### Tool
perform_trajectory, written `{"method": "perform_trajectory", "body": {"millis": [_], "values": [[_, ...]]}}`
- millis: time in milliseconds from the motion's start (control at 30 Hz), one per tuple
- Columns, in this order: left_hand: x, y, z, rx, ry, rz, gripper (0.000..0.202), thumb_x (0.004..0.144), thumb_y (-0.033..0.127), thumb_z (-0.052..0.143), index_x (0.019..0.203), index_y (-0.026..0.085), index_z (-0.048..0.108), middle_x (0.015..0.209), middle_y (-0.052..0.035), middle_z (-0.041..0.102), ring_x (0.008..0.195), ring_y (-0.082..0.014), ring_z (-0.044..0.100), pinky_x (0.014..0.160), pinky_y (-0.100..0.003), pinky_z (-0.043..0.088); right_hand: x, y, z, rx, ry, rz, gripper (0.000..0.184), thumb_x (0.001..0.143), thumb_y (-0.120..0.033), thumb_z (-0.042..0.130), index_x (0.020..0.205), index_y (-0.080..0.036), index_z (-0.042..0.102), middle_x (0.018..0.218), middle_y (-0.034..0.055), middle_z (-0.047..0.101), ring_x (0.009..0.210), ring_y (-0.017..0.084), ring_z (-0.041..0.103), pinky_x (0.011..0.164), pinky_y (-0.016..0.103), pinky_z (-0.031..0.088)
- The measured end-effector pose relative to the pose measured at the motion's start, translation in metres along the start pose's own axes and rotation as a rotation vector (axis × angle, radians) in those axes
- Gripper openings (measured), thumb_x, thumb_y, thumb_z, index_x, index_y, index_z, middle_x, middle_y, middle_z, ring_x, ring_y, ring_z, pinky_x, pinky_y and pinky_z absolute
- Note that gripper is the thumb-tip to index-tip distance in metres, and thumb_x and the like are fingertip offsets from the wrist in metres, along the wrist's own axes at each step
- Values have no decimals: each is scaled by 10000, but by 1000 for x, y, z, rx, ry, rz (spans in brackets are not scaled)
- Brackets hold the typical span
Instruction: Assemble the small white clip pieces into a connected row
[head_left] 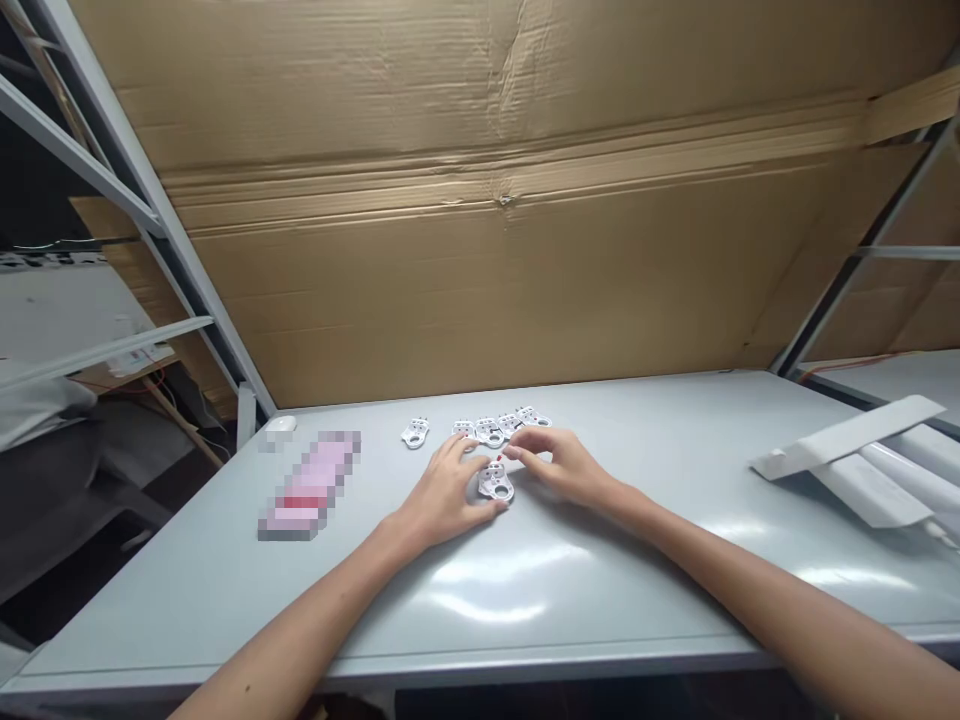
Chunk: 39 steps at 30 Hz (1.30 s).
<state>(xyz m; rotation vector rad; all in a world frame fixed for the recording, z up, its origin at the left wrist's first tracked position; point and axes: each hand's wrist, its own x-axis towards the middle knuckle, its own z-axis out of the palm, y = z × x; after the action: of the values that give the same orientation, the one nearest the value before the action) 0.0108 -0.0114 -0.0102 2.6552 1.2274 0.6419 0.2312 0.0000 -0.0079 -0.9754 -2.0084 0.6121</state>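
Observation:
A small white plastic part with a round hole (496, 488) lies on the table between my hands. My left hand (439, 495) grips it from the left, thumb at its near edge and fingers at its far side. My right hand (562, 466) is closed in a pinch at the part's far edge. At its fingertips shows a tiny red piece (499, 458), too small to name. Just beyond my hands, several similar white parts (490, 434) stand in a row, some partly hidden by my left fingers. One more white part (415, 433) lies apart to their left.
A blurred pink object (319, 480) lies on the left of the grey table (495, 620), with a small white item (282, 424) behind it. White folded packaging or sleeves (862, 455) rest at the right. Cardboard (487, 290) walls off the back, between metal frame posts.

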Motion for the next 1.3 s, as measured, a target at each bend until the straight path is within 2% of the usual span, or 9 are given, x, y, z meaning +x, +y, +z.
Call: {"method": "perform_trajectory", "body": {"millis": [233, 333, 500, 633, 767, 900, 1100, 1233, 1300], "values": [[0, 1, -3, 39, -27, 7, 461, 807, 424, 717, 1182, 171, 635, 1424, -185, 462, 1408, -395, 300, 1119, -562, 333, 6, 9, -13, 200, 102, 117, 292, 884, -473, 581, 907, -200, 683, 894, 62, 721, 854, 230, 672, 814, 384, 526], [0, -1, -2, 45, -13, 21, 459, 810, 434, 710, 1190, 190, 627, 1417, -170, 476, 1401, -390, 315, 1110, -568, 345, 8, 14, -15, 383, 122, 240, 325, 843, -506, 634, 918, -193, 675, 956, 83, 716, 893, 243, 684, 845, 414, 545], [-1, -4, 0, 51, -10, 38, 472, 815, 449, 702, 1211, 208, 609, 1425, -156, 472, 1395, -373, 331, 1105, -559, 354, 10, 15, -18, 729, 125, 539, 232, 847, -411, 672, 952, -204, 668, 1106, 124, 712, 1045, 264, 680, 977, 436, 531], [-2, -3, 0, 52, -12, 36, 465, 826, 452, 687, 1210, 200, 611, 1432, -164, 460, 1398, -382, 322, 1101, -555, 361, 11, 12, -30, 886, 37, 664, 149, 858, -277, 633, 969, -182, 668, 1146, 139, 716, 1154, 264, 638, 1084, 433, 460], [-3, -2, -1, 72, -33, 17, 480, 834, 459, 676, 1227, 193, 595, 1461, -165, 425, 1408, -376, 309, 1113, -534, 355, 11, 13, -40, 923, 37, 659, 187, 834, -164, 561, 997, -187, 650, 1146, 115, 723, 1161, 248, 636, 1120, 444, 419], [-3, -1, -1, 90, -33, 34, 472, 843, 454, 668, 1232, 199, 585, 1452, -174, 431, 1402, -368, 320, 1098, -535, 370, 9, 13, -43, 956, 25, 628, 408, 727, -26, 577, 1105, -177, 601, 1183, 107, 708, 1179, 229, 624, 1137, 408, 399], [-3, 0, -3, 90, -46, 28, 454, 855, 452, 651, 1225, 198, 585, 1462, -172, 420, 1413, -357, 305, 1110, -528, 355, 8, 6, -46, 847, 4, 619, 508, 771, -131, 723, 1235, -197, 526, 1228, 111, 685, 1175, 217, 627, 1123, 362, 424], [-3, 1, -3, 67, -40, 29, 448, 851, 430, 654, 1217, 177, 592, 1460, -179, 422, 1409, -368, 307, 1117, -525, 349, 8, 5, -50, 759, 7, 574, 558, 740, -124, 749, 1249, -202, 532, 1227, 116, 683, 1147, 235, 643, 1085, 391, 463], [-3, 1, -3, 71, -39, 35, 453, 856, 427, 646, 1228, 175, 583, 1459, -179, 422, 1408, -361, 310, 1114, -524, 352, 8, 9, -52, 646, 6, 530, 550, 756, -170, 750, 1260, -207, 535, 1227, 121, 681, 1122, 252, 655, 1047, 418, 488]]}}
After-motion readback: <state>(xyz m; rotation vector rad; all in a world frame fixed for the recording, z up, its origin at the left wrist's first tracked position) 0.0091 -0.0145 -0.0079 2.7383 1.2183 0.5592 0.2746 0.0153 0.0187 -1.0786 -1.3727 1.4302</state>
